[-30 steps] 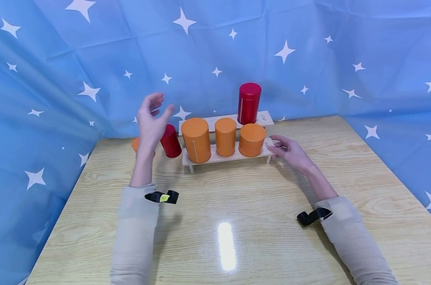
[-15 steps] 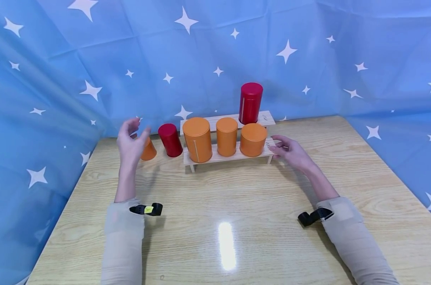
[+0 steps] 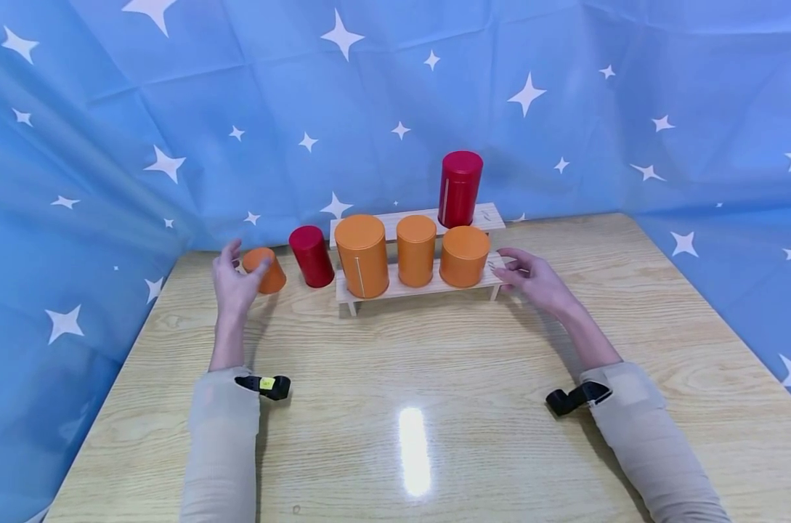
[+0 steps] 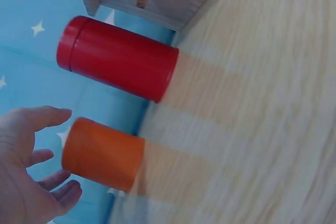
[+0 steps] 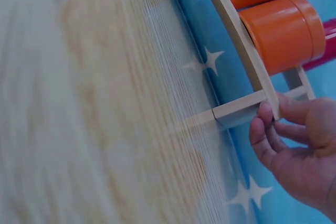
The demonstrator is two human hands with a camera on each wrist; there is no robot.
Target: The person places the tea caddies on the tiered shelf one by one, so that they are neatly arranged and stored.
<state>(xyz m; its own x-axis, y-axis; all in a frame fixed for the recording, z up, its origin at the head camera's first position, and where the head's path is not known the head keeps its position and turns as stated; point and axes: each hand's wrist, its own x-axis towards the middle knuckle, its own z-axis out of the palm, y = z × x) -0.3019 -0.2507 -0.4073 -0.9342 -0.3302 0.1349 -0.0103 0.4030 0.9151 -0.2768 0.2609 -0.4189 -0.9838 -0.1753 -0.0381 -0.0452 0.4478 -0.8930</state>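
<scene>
My left hand (image 3: 234,283) is at a small orange canister (image 3: 265,271) that stands on the table at the far left. Its thumb and fingers are spread on either side of the canister's lidded end (image 4: 79,142), not clearly gripping it. To the right of that canister stands a taller red canister (image 3: 312,256). My right hand (image 3: 532,282) pinches the right end of the lower step of a two-step wooden rack (image 3: 428,287). On that step stand a large orange canister (image 3: 362,258), a slim one (image 3: 415,252) and a short wide one (image 3: 464,257).
Another red canister (image 3: 460,190) stands on the upper step, toward its right end. A blue curtain with white stars (image 3: 395,87) hangs close behind the rack. Light wood tabletop (image 3: 343,407) stretches out in front, with a bright reflection on it.
My left hand has come down and to the left, from above the left canisters to the small orange one. My right hand has stayed at the rack's end.
</scene>
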